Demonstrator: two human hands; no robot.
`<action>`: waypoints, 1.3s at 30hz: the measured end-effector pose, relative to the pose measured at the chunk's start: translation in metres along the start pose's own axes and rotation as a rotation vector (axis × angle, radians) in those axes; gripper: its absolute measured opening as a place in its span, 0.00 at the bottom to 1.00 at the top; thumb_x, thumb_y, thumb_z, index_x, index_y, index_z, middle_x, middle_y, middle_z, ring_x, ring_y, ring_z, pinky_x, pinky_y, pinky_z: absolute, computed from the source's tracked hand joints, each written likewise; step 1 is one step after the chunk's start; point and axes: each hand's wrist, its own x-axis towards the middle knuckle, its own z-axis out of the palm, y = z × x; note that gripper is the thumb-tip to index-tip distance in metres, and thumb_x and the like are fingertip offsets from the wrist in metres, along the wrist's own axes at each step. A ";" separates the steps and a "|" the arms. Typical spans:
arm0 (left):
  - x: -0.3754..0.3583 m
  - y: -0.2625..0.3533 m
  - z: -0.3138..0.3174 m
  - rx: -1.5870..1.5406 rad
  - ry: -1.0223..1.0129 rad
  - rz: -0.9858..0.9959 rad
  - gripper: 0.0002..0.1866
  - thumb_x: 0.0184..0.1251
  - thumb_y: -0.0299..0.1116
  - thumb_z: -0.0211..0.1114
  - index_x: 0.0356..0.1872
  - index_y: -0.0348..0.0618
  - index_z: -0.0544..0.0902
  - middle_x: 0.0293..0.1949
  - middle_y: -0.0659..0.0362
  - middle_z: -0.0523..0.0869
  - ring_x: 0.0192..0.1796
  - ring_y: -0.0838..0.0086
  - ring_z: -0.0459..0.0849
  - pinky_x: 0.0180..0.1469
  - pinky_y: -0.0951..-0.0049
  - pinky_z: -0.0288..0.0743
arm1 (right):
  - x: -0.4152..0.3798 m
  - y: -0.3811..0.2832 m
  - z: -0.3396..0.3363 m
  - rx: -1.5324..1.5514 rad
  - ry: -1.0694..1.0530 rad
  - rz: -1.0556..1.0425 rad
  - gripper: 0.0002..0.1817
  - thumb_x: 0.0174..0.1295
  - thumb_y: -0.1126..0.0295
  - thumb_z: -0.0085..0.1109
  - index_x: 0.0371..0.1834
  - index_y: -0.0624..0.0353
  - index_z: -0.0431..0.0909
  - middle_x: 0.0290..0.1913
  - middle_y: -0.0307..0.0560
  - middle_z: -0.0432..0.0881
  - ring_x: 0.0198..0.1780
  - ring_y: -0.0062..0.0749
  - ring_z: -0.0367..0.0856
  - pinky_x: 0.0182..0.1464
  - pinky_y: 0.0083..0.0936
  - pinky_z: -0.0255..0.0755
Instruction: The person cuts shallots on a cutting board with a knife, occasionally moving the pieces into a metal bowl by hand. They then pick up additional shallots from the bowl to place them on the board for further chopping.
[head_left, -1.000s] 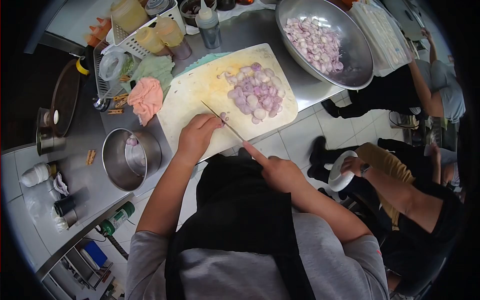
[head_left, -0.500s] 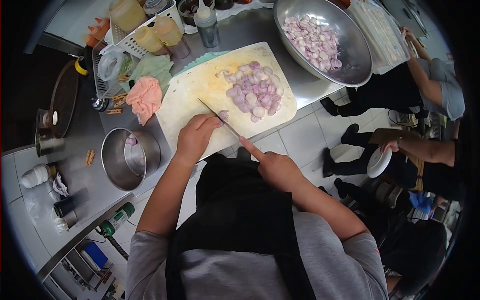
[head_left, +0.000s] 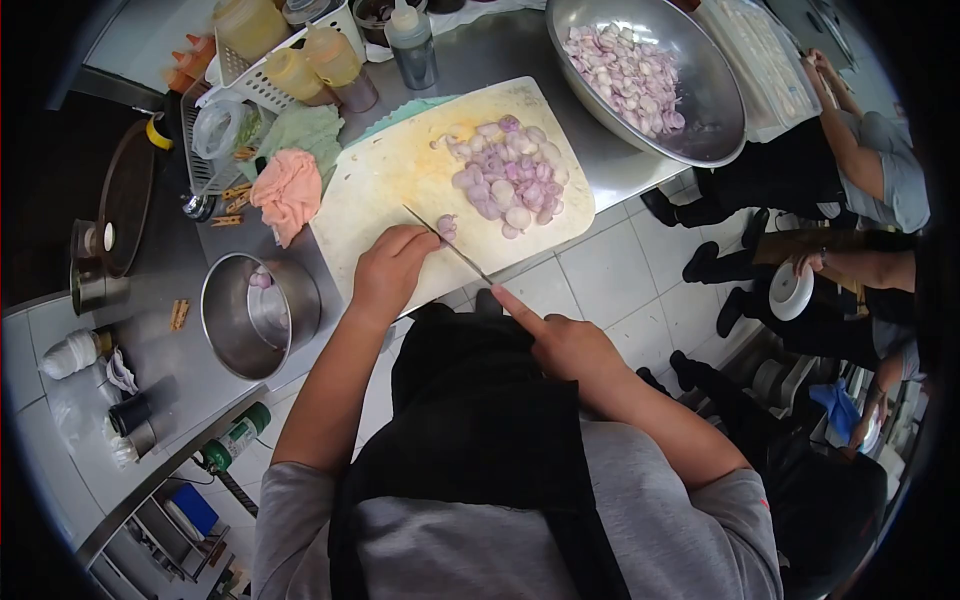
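My right hand (head_left: 560,335) is wrapped round the handle of a knife (head_left: 450,247), its index finger stretched along the spine. The blade rests on the white cutting board (head_left: 370,200), just beside a small group of shallot slices (head_left: 447,227). My left hand (head_left: 395,262) is on the board at the other side of the blade, its fingers pressed together; what they hold, if anything, is hidden. A pile of sliced shallots (head_left: 510,175) lies on the board's right part.
A large steel bowl (head_left: 710,125) holds more slices. A steel pot (head_left: 213,330) with a few shallots, a pink cloth (head_left: 287,190), clothespins (head_left: 180,315) and squeeze bottles (head_left: 412,50) surround the board. Several people stand at the right.
My right hand has moved slightly right and down with the knife. The small group of slices now lies to the right of the blade. At the right, a person's hand with a plate has shifted.
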 end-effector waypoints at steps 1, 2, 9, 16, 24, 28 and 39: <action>-0.001 0.001 -0.001 -0.017 -0.019 0.008 0.10 0.55 0.18 0.70 0.38 0.41 0.87 0.41 0.57 0.87 0.43 0.62 0.86 0.45 0.66 0.81 | 0.007 -0.002 0.005 0.025 -0.003 0.026 0.48 0.66 0.74 0.52 0.85 0.26 0.41 0.32 0.56 0.84 0.29 0.49 0.86 0.33 0.44 0.82; -0.002 0.001 0.000 -0.020 -0.020 0.009 0.10 0.55 0.18 0.70 0.38 0.41 0.87 0.41 0.57 0.87 0.43 0.62 0.86 0.45 0.66 0.81 | 0.013 -0.004 0.007 0.049 -0.003 0.053 0.47 0.66 0.74 0.51 0.85 0.26 0.42 0.32 0.56 0.84 0.29 0.48 0.86 0.33 0.44 0.82; 0.000 0.002 0.003 0.001 -0.001 -0.020 0.08 0.57 0.21 0.72 0.38 0.42 0.87 0.40 0.57 0.87 0.42 0.62 0.86 0.45 0.66 0.82 | 0.018 -0.007 -0.005 0.026 0.093 -0.006 0.48 0.64 0.75 0.52 0.85 0.26 0.41 0.32 0.57 0.83 0.29 0.48 0.86 0.33 0.43 0.81; -0.003 -0.001 0.003 0.022 -0.010 -0.007 0.09 0.56 0.21 0.72 0.38 0.42 0.87 0.39 0.57 0.87 0.42 0.62 0.87 0.43 0.67 0.82 | 0.004 -0.007 -0.001 0.014 0.020 0.015 0.48 0.65 0.74 0.52 0.85 0.26 0.42 0.32 0.56 0.84 0.29 0.49 0.86 0.33 0.44 0.82; -0.004 0.000 0.001 0.049 -0.005 0.025 0.08 0.59 0.23 0.69 0.39 0.46 0.87 0.41 0.61 0.87 0.44 0.66 0.87 0.42 0.67 0.83 | 0.011 -0.013 -0.010 0.041 0.073 -0.005 0.48 0.64 0.74 0.53 0.85 0.28 0.43 0.30 0.56 0.83 0.28 0.49 0.86 0.33 0.44 0.81; -0.005 0.003 -0.001 0.056 0.000 0.024 0.08 0.59 0.22 0.69 0.39 0.45 0.87 0.41 0.60 0.87 0.44 0.65 0.87 0.42 0.67 0.83 | -0.010 -0.015 -0.012 0.035 0.000 0.032 0.48 0.64 0.74 0.53 0.85 0.27 0.42 0.30 0.56 0.83 0.29 0.49 0.86 0.33 0.44 0.81; -0.008 0.001 0.001 0.013 0.014 -0.016 0.11 0.57 0.20 0.69 0.41 0.43 0.84 0.41 0.56 0.86 0.44 0.61 0.86 0.43 0.66 0.83 | 0.022 -0.009 0.006 0.065 0.056 0.000 0.50 0.64 0.74 0.53 0.85 0.24 0.39 0.33 0.57 0.84 0.31 0.51 0.86 0.35 0.46 0.82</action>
